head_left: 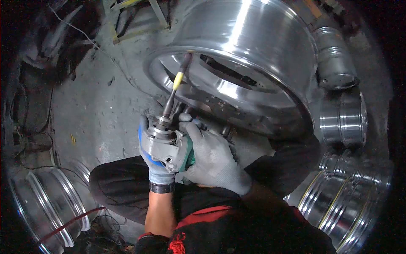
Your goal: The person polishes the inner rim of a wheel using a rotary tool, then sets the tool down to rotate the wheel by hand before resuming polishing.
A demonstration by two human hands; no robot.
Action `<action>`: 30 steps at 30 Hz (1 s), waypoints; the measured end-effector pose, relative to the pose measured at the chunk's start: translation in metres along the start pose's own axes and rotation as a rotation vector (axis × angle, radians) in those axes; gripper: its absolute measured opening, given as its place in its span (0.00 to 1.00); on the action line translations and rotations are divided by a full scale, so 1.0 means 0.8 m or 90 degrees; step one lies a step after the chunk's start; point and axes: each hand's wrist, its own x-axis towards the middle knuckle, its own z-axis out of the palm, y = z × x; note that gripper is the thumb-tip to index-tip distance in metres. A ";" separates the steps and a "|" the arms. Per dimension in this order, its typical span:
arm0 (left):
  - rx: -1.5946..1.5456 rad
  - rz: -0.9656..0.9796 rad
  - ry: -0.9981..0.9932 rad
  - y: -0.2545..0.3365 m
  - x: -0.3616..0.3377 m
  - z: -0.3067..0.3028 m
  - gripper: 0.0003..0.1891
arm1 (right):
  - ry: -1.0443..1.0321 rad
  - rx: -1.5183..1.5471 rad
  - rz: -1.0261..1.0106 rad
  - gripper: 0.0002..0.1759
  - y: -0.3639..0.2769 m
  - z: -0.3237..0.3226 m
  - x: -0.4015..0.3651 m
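Observation:
Both my hands wear grey gloves and hold an angle grinder (pixel 164 150) with a silver gear head and a green body. My left hand (pixel 148 146) wraps the left side of the gear head, blue showing along the glove. Closed round the green body is my right hand (pixel 218 158), hiding much of it. A long tapered spindle with a yellow band (pixel 178 80) rises from the tool. Its dark tip reaches the near lip of a large shiny wheel rim (pixel 253 38); whether it touches cannot be made out. The rim lies tilted, its open side facing me.
Shiny wheel rims (pixel 343 119) stand on the right, with more rims (pixel 334 207) at lower right and a rim (pixel 53 203) at lower left. A yellowish metal frame (pixel 139 31) stands at the back. A thin cable (pixel 114 61) crosses the grey floor (pixel 93 114). My legs are folded beneath the tool.

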 end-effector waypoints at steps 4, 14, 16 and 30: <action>-0.562 -0.292 -0.184 -0.035 0.010 -0.019 0.39 | -0.001 0.007 0.042 0.60 0.006 -0.002 -0.018; -0.043 0.069 0.006 -0.013 0.004 -0.018 0.19 | 0.048 0.008 -0.030 0.53 -0.005 0.018 -0.001; 0.300 0.283 -0.042 -0.046 0.014 -0.056 0.19 | -0.018 -0.025 -0.011 0.49 -0.017 0.013 0.006; -0.327 -0.331 0.054 -0.065 -0.028 0.002 0.26 | -0.083 -0.067 0.169 0.55 0.016 0.009 -0.071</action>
